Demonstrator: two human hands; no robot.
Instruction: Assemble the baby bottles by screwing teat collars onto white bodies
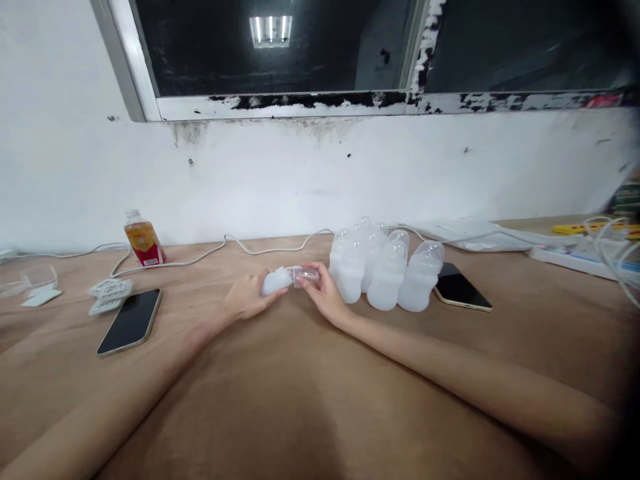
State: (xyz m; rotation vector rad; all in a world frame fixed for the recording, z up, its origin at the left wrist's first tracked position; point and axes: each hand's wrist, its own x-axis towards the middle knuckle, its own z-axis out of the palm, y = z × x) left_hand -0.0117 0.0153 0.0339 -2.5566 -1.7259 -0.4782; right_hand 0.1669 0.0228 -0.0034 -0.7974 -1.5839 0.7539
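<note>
My left hand point(245, 296) is closed around a small frosted white baby bottle point(273, 283), which lies tilted on its side with its neck to the right. A clear domed cap point(307, 274) sits in the fingers of my right hand point(327, 297). Cap and bottle neck meet end to end between the hands; whether they touch is too small to tell. Just right of my right hand stands a group of several upright frosted baby bottles point(386, 280) with clear domed tops.
At left are a phone point(131, 323), white labelled packs point(111, 293), a clear plastic box point(39, 277) and a drink bottle point(145, 239). Another phone point(461, 287) lies behind the bottle group. A white cable point(260, 252) runs along the wall to a power strip point(580, 261) near a plastic bag point(480, 235).
</note>
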